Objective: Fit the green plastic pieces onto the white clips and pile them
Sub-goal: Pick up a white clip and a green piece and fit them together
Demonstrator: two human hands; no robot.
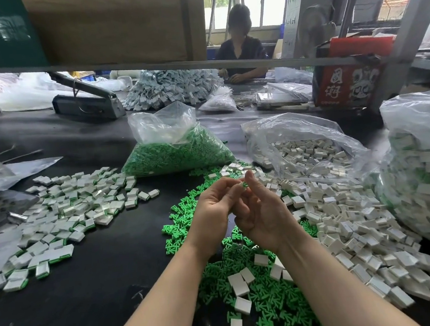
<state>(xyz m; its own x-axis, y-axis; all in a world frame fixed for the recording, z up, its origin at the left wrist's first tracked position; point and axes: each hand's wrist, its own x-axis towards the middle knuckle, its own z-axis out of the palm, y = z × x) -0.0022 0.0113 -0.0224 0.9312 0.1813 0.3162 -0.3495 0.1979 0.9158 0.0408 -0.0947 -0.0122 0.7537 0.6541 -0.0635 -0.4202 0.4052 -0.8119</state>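
- A small green piece sits pinched between the fingertips of both hands, raised above the dark table near the middle of the scene.
- The left hand curls its fingers inward, thumb and forefinger closed on the green piece from the left.
- The right hand meets it from the right, forefinger and thumb clamped on the same piece, the other fingers folded toward the palm; whether a white clip is held as well cannot be told.
- Loose green pieces lie scattered under and in front of the forearms, with a few white clips lying on top of them.
- A broad heap of white clips spreads along the right side of the table.
- Finished clips with green edges lie in a flat pile to the left.
- Farther back, an open clear bag of green pieces stands beside a clear bag of white clips.
- A large clear bag of finished clips fills the far right edge.
- Across the table, another worker in a dark top sits behind a mound of pale parts, next to a red printed box.
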